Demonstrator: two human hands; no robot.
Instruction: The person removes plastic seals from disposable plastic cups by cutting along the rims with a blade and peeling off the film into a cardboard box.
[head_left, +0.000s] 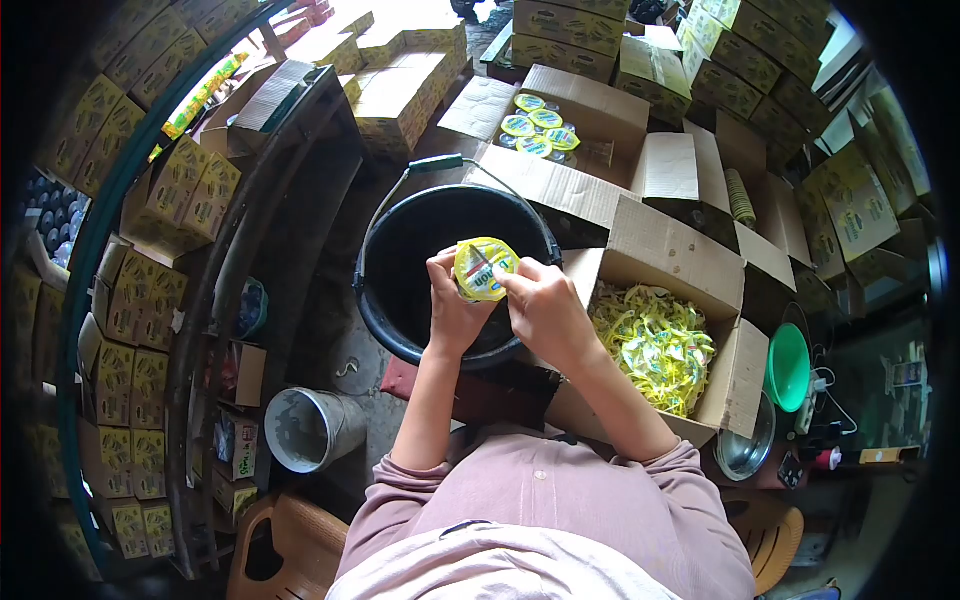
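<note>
Over a black bucket (385,290) with a wire handle, my left hand (455,305) is closed around a cup with a yellow printed lid (487,268). My right hand (548,305) is at the right side of that lid, its fingers pressed together; a thin dark object lies across the lid, and whether these fingers hold it is too small to tell. To the right, an open carton (735,375) holds a heap of yellow and white strips (655,350). Behind it, another open carton (560,182) contains several cups with yellow lids (540,128).
Stacked yellow cartons (400,90) line the back and a rack (190,400) on the left. A grey pail (310,430) stands on the floor at the left. Right of the strips are a green bowl (788,367) and a metal basin (750,440). Orange chairs (300,550) flank my body.
</note>
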